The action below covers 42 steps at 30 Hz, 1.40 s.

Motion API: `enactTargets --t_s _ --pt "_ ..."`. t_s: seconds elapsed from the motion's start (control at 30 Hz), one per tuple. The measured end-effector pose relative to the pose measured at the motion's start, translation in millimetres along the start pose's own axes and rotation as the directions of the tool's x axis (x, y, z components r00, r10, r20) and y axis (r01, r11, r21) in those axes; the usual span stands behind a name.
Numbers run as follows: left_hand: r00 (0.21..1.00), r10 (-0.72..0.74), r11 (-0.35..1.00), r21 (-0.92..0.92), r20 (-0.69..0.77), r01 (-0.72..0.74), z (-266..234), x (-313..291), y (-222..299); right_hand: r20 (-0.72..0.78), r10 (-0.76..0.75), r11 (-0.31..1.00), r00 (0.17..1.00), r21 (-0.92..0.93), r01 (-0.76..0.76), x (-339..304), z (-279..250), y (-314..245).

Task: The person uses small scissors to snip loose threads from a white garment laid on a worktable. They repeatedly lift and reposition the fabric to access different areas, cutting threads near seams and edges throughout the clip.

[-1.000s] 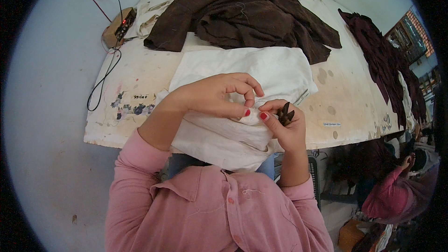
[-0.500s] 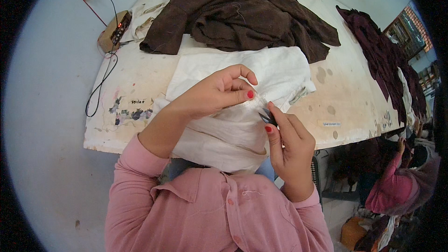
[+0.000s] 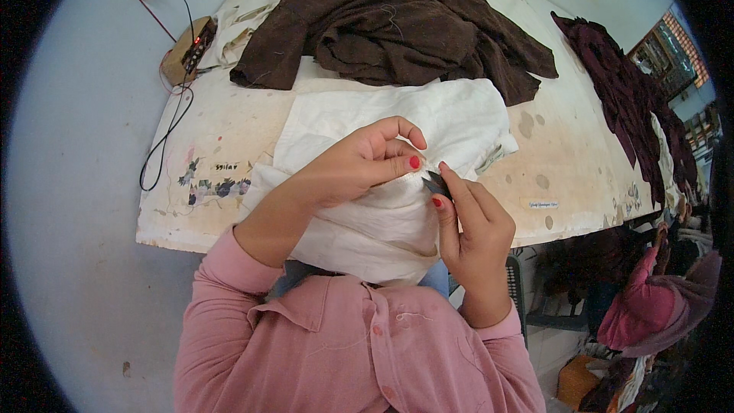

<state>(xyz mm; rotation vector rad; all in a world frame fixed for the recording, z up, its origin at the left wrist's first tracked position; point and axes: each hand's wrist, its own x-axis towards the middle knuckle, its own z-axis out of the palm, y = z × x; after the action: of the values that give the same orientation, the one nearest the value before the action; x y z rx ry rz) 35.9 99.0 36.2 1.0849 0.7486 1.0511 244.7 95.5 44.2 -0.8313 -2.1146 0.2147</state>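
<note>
A white garment lies bunched over the table's near edge and hangs down toward my lap. My left hand is closed over it, thumb and index finger pinched at a fold; the forefinger curls above. Close by on the right, my right hand grips small dark thread snips between thumb and fingers. Their pointed blades are directed up and left at the cloth, just beside my left fingertips. Whether the blades touch the fabric or a thread, I cannot tell.
Across the back of the pale stained table sprawls a dark brown garment. Maroon cloth drapes over the right edge. A wooden box with a cable sits at the far left. A co-worker in pink is at lower right.
Both hands have shifted slightly, the left a little down and right. The snips have turned a bit, and the cloth folds beneath have moved. The co-worker's arm has also moved.
</note>
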Motion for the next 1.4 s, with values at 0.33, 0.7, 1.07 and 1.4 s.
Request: enactTargets --t_s 0.33,0.7,1.07,1.4 --pt "1.000 0.022 1.000 -0.009 -0.008 -0.022 1 -3 -2 -0.045 0.047 0.993 0.998 0.107 -0.042 -3 0 5" --pt "0.929 0.192 0.913 0.404 -0.316 -0.051 -3 -8 17 0.491 0.434 0.210 0.755 0.760 -0.615 -17 18 29" --pt "0.977 0.162 0.801 0.596 -0.138 -0.049 0 -13 7 0.487 0.356 0.202 0.797 0.793 -0.575 -32 34 29" --pt "0.985 0.115 0.827 0.561 -0.129 -0.023 3 -11 -2 0.406 0.063 0.775 0.912 0.555 -0.301 -39 17 38"
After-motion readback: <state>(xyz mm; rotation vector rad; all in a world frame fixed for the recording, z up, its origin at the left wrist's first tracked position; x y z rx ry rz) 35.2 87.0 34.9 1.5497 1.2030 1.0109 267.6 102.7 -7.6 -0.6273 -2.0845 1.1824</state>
